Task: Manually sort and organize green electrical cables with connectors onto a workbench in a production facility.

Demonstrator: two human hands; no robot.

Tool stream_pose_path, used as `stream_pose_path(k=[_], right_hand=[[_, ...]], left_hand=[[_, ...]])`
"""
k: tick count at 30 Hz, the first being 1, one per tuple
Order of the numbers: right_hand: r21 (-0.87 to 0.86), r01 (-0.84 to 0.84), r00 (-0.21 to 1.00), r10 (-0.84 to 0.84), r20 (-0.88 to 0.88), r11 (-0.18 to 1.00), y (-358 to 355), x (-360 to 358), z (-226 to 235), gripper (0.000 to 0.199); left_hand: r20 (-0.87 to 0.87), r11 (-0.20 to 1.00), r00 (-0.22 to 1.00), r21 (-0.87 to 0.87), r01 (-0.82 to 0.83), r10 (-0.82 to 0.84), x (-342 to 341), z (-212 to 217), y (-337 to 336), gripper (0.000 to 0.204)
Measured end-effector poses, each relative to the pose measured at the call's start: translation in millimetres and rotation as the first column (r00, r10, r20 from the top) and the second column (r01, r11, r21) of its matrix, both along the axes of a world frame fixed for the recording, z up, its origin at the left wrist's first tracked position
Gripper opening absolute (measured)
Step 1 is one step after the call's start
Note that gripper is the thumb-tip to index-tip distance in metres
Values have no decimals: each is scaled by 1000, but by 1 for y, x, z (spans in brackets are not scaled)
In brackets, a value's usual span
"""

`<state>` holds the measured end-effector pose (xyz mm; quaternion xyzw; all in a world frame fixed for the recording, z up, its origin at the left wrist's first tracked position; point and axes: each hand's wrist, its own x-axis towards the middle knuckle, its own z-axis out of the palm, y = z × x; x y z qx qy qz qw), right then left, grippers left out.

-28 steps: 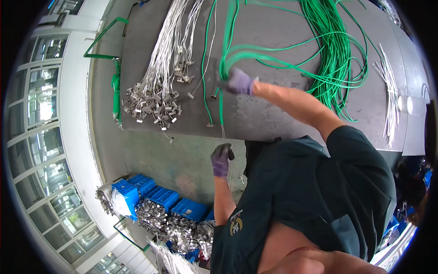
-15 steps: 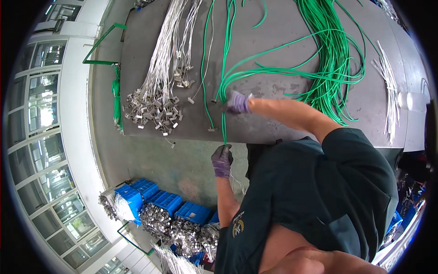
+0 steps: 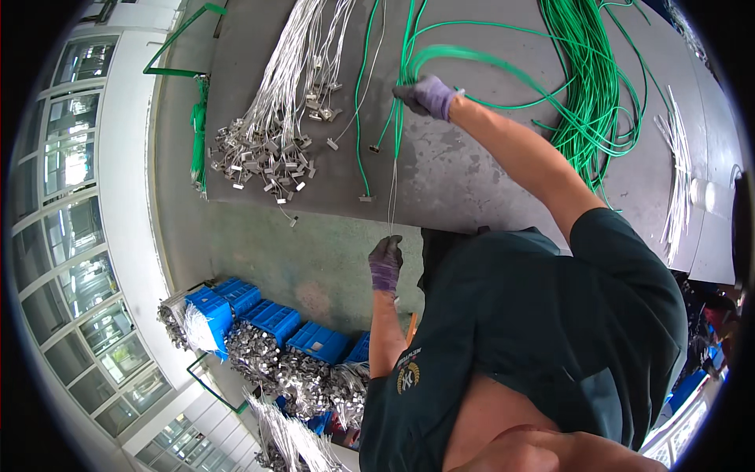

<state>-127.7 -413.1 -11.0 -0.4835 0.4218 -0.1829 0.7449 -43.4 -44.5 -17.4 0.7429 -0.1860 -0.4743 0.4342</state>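
Head view: right hand, purple-gloved, arm stretched out over grey counter, fingers closed around green cable loop near counter's middle. Left hand, gloved too, forearm upright below counter's near edge, fingers pinched shut on thin white wire running taut between both hands. Silver-clipped wire bundle lies toward counter's left edge. Blue crates on floor.
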Motion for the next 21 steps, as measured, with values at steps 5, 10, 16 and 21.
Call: stream_pose_path(k=[5,10,16,21], right_hand=[[90,-57,996,50,71,994,55,1,-23,26],[-472,-25,999,2,-49,881,-15,5,51,27],[-274,-6,999,-3,-33,962,-50,-8,64,30],[18,-21,1000,21,10,1000,-2,-7,-5,29]], left_hand=[[-185,975,983,217,53,-13,9,7,-5,22],[42,982,984,-57,178,-176,6,35,-2,32],[98,962,967,-124,245,-234,-5,39,-11,31],[-159,981,970,-93,173,-186,-4,16,-9,32]])
